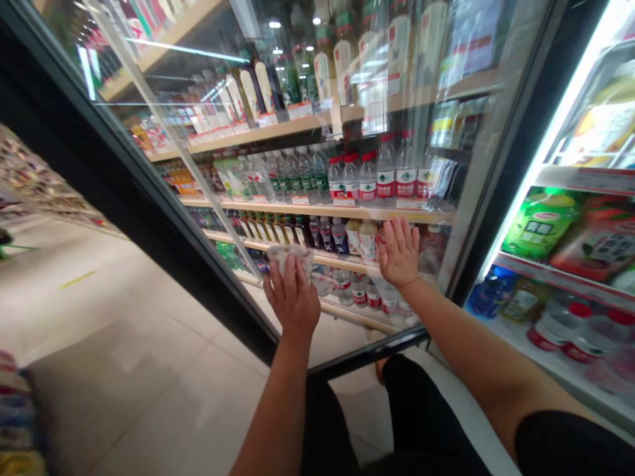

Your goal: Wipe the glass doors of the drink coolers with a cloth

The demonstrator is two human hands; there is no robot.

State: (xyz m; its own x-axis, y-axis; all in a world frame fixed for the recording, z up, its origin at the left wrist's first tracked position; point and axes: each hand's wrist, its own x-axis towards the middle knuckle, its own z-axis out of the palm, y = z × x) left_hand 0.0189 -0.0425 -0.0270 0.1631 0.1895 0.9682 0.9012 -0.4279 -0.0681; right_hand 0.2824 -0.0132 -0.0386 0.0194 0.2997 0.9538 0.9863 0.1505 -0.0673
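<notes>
A glass door (347, 330) with a black frame (149, 198) stands open in front of me. My left hand (294, 297) presses a crumpled, pale cloth (290, 254) to the lower part of the pane. Its fingers lie over the cloth and cover much of it. To the right, my right hand (399, 254) rests flat against the same glass, fingers stretched out and nothing in them. Through the pane show shelves of bottled drinks, among them red-capped water bottles (385, 175).
At the right is a lit fridge interior with a green pouch (542, 221), a red pouch (602, 238) and several bottles (560, 327) on its shelves. Tiled floor (149, 344) stretches to the left. Stacked colourful packs (14, 416) stand at the lower left edge.
</notes>
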